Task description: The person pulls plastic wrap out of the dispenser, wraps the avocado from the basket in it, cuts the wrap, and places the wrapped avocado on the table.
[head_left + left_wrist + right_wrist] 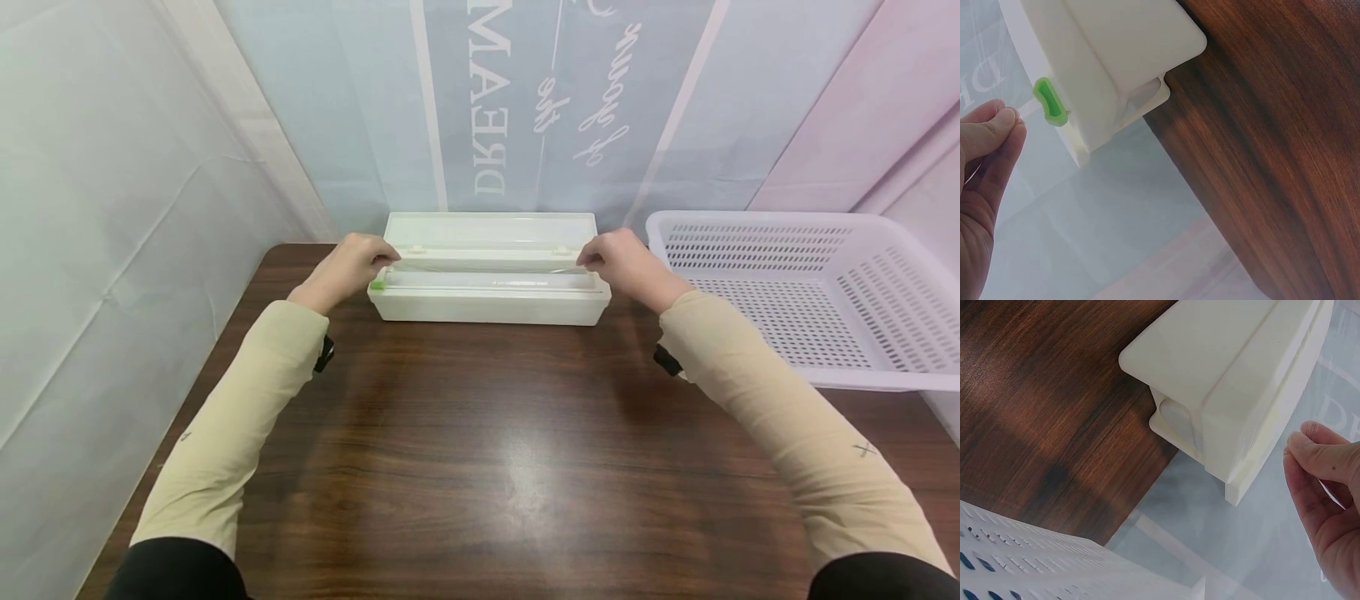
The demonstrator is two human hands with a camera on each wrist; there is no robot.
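A white cling film dispenser (pixel 487 309) stands at the table's far edge, its lid (pixel 491 227) raised at the back. A roll of clear film (pixel 517 281) lies inside, and a thin film edge (pixel 480 269) stretches across between the two hands. My left hand (pixel 351 265) pinches the film's left end between thumb and fingertips, close to the green slide cutter (pixel 1051 102) in the left wrist view. At the other end my right hand (pixel 1325 481) pinches the film's right corner the same way, just beyond the dispenser's edge.
A white perforated plastic basket (pixel 757 218) stands at the right, near the right forearm. Brown wooden table (pixel 480 433) lies in front of the dispenser. A printed blue-grey curtain (pixel 360 108) hangs right behind it, with pale sheeting (pixel 112 208) along the left side.
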